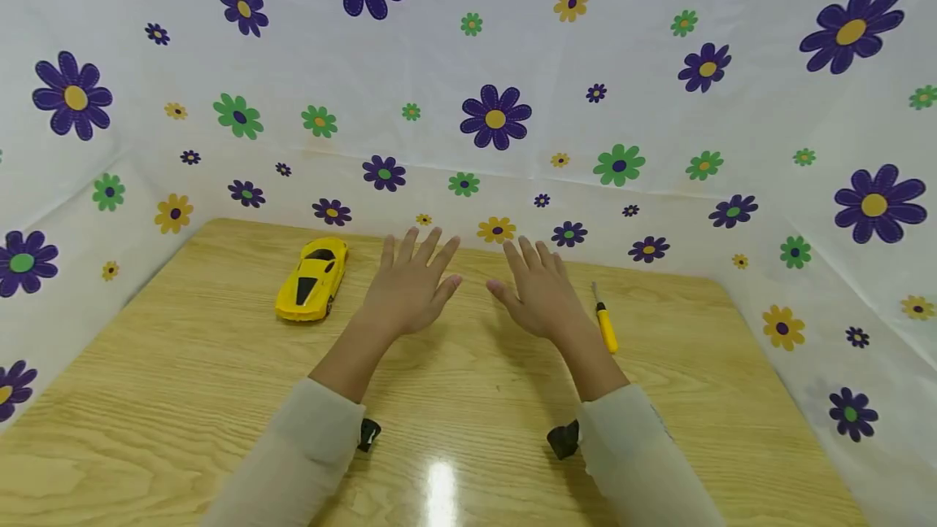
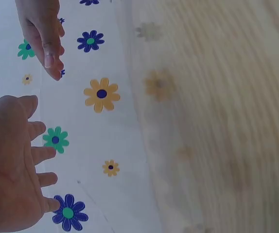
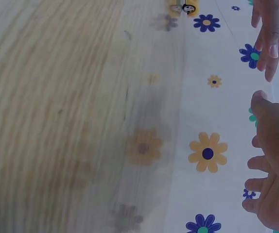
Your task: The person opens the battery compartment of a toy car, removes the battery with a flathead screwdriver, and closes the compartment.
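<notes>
Both hands are held out over the wooden table with fingers straight and spread, and neither holds anything. My left hand (image 1: 408,291) is nearest the yellow toy car (image 1: 313,279), which sits to its left with a black windshield and a black patch on its body. My right hand (image 1: 542,291) is beside a screwdriver (image 1: 604,324) with a yellow handle and thin metal shaft, lying to its right. In the left wrist view the left palm (image 2: 10,165) shows at the left edge. The right palm (image 3: 278,160) appears at the right edge of the right wrist view.
The wooden table (image 1: 468,397) reaches back to a white cloth (image 1: 410,55) printed with purple, green and yellow flowers, which also closes off both sides. A black wrist device (image 1: 564,439) shows below the right cuff, and another (image 1: 368,434) by the left cuff.
</notes>
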`<state>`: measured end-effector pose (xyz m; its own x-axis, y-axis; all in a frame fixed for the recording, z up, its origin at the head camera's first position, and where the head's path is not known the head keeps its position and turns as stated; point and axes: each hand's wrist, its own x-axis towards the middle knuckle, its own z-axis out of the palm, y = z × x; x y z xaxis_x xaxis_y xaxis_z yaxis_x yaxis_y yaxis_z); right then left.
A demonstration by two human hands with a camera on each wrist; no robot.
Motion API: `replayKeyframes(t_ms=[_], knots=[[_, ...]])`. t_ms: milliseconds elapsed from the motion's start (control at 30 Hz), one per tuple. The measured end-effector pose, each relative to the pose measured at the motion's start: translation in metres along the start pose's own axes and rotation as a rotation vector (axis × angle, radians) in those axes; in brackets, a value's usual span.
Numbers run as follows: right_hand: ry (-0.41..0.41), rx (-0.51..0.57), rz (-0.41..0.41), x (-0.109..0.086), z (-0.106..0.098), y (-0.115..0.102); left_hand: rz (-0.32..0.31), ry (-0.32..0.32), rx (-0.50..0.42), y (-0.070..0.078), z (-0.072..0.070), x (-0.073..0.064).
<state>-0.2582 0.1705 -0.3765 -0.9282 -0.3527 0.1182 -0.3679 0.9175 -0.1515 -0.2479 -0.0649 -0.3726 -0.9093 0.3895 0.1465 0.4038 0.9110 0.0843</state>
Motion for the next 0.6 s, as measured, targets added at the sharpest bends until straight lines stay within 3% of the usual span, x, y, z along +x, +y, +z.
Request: replayKeyframes(t_ms=[267,600], knots=[[0.013,0.009,-0.046,0.014,-0.002,-0.017,-0.045,0.013,0.017,-0.025,-0.01,-0.005],[0.02,-0.002,-0.101,0.027,0.001,-0.044,-0.069,-0.016,-0.007,-0.06,-0.009,-0.018]])
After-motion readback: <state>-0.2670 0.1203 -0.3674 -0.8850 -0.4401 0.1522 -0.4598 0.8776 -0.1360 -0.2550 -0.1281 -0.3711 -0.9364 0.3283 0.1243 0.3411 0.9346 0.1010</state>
